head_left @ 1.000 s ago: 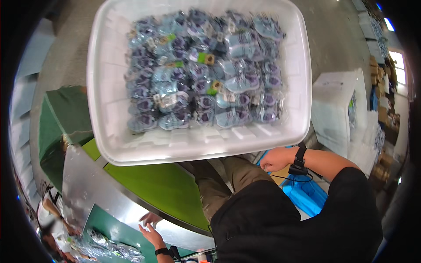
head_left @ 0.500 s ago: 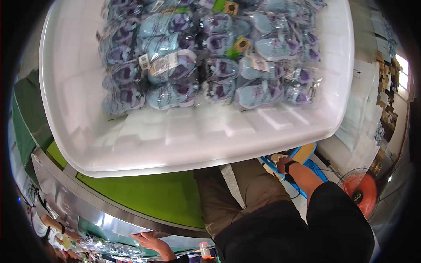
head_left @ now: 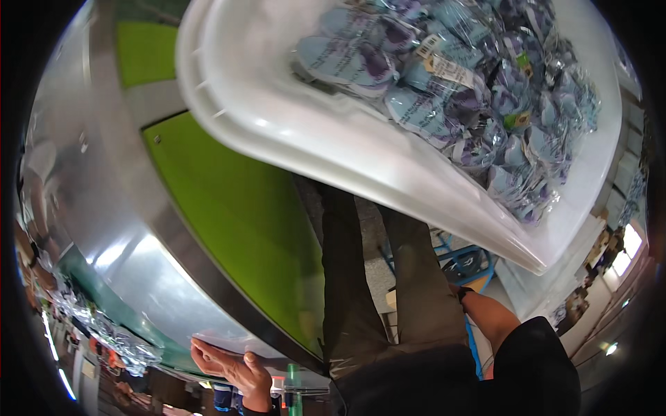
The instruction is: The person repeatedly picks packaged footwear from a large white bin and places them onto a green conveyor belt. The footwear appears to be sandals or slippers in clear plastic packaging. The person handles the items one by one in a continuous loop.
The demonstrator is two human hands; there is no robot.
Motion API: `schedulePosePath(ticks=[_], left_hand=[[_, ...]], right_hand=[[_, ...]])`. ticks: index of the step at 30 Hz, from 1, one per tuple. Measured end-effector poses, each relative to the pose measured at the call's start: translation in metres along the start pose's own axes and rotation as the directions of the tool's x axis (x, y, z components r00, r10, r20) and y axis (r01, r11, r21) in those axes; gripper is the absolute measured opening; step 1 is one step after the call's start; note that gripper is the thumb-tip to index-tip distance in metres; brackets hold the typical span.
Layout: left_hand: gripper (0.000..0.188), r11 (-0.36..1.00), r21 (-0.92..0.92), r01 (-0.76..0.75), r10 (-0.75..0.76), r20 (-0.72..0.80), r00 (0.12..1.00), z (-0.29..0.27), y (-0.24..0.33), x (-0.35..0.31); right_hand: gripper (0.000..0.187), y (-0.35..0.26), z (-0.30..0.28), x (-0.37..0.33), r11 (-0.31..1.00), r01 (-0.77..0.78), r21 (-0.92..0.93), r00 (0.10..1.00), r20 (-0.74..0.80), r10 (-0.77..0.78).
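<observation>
Clear plastic bags, crumpled and shiny, lie at the far left on a dark green surface beside the bench, whose bare, curved steel top catches bright reflections. Near the bench's lower edge is the left hand, empty, fingers extended together and thumb raised; whether it touches the metal I cannot tell. A bright green panel runs along the inner side of the steel. Just right of the left wrist stands a translucent green object, its kind unclear.

The white tub fills the upper middle and right, its near rim slanting down to the right and covering part of the green panel from view. Inside it are bagged shoes, pale blue and purple, packed closely, some with tags. Below the tub are the person's brown trousers. The right hand is mostly hidden behind the thigh, near a blue frame; its grip cannot be told. A bright window shows at the far right.
</observation>
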State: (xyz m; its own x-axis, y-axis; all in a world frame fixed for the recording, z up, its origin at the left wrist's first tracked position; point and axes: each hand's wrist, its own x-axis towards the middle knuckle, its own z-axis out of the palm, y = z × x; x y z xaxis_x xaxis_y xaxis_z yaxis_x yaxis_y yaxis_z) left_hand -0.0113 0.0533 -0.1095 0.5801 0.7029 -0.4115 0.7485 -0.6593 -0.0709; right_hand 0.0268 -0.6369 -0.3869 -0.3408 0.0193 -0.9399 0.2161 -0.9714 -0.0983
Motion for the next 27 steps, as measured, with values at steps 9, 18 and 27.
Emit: schedulePosePath(ticks=[9, 18, 27], left_hand=[[0.103, 0.979, -0.190, -0.074, 0.051, -0.124, 0.991, 0.030, -0.019, -0.014], [0.105, 0.989, -0.142, -0.050, 0.020, -0.204, 0.979, 0.033, -0.013, -0.012], [0.102, 0.992, -0.088, -0.085, 0.065, -0.217, 0.974, 0.026, -0.018, -0.018]], right_hand=[[0.051, -0.051, -0.108, -0.097, 0.981, 0.149, 0.121, 0.989, -0.025, -0.147], [0.059, 0.053, -0.145, -0.234, 0.965, 0.157, -0.211, 0.873, 0.487, -0.036], [0.069, -0.023, -0.267, -0.355, 0.898, 0.154, -0.411, 0.854, 0.513, 0.089]])
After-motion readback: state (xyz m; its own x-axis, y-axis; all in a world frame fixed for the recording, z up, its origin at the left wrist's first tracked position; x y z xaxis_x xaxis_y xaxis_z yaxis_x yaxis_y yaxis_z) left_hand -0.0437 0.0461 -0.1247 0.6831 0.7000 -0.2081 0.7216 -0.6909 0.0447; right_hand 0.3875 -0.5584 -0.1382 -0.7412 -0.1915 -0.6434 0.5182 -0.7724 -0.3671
